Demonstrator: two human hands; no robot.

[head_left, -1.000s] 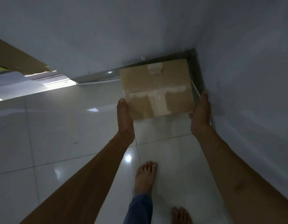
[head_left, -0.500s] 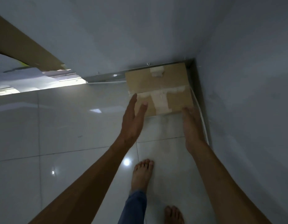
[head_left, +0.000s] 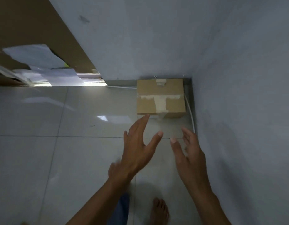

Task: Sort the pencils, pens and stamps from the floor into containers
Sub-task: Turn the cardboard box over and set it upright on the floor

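Head view: a taped cardboard box [head_left: 160, 98] sits on the tiled floor [head_left: 67, 159], pushed into the corner where the back wall [head_left: 140, 38] meets the side wall [head_left: 246, 95]. Its flaps are closed and sealed with pale tape [head_left: 160, 104] that runs across the top edge and down the front face, with another scrap of tape at the far edge. Because it is closed, what is in it cannot be told. A thin white cable [head_left: 190, 114] runs along the foot of the side wall just beside the box, and another stretch of it lies along the back wall to the box's left.

The left hand [head_left: 137, 150] is spread open with the fingers stretched forward, empty; its longest fingertip overlaps the box's lower front edge in the picture, though contact cannot be told. The right hand [head_left: 189, 153] is also open and empty, palm turned inward, fingers loosely extended, apart from the box and near the side wall. Both hands are somewhat blurred.

Below them a bare foot [head_left: 160, 211] stands on the tiles, and a blue trouser leg [head_left: 122, 208] shows beside it.

At the upper left is a brown door panel [head_left: 27, 21], with white papers [head_left: 43, 65] lying near its foot by a bright gap.

No pencils, pens or stamps can be seen in this view.
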